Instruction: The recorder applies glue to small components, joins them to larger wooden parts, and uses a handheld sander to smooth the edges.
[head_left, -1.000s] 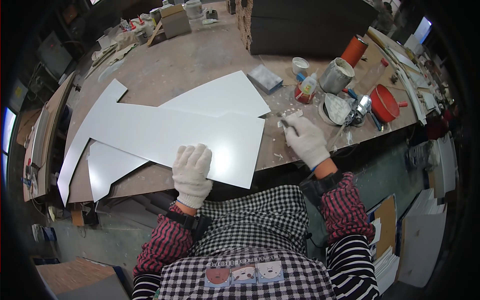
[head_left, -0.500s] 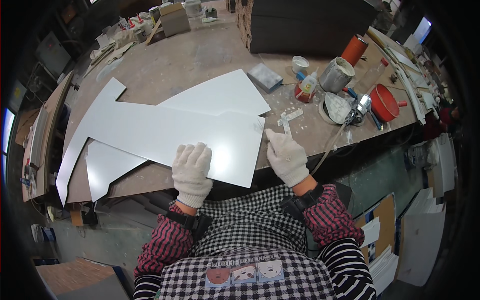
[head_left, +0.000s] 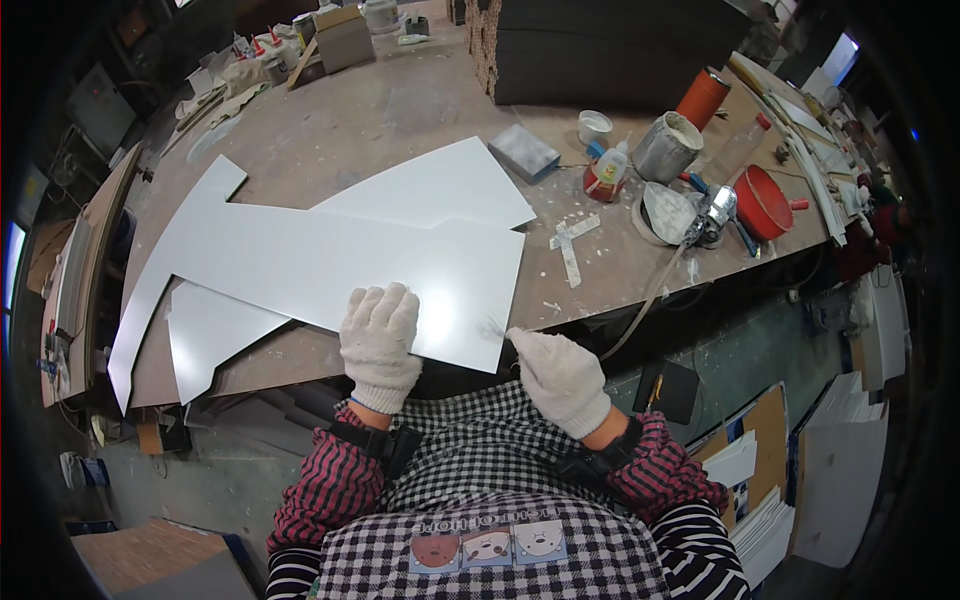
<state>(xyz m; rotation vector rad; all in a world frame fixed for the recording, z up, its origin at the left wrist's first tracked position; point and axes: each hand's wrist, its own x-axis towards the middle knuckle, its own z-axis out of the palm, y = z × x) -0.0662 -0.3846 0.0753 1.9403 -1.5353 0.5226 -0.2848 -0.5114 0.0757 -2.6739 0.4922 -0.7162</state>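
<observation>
A glossy white panel [head_left: 330,250] with a long curved arm lies on the workbench, over a second white panel [head_left: 440,180]. My left hand [head_left: 380,345], in a white knit glove, grips the panel's front edge, its fingers bent together on top and the thumb hidden. At the panel's right edge, near the front corner, my gloved right hand [head_left: 562,380] is closed in a pinch with the fingertips against the edge. What it pinches, if anything, is too small to make out. A faint greyish smear shows on the panel beside these fingertips.
Right of the panels, the workbench [head_left: 400,105] bears a grey block [head_left: 524,153], crossed whitish strips [head_left: 568,248], a glue bottle [head_left: 605,172], a metal tin [head_left: 667,147], a silver tool [head_left: 712,215] with a hose and a red pan [head_left: 764,202]. A large dark block [head_left: 610,55] stands behind.
My right hand has moved toward me along the panel's right edge, from beside the crossed strips to near the front corner. My left hand stays at its place on the panel.
</observation>
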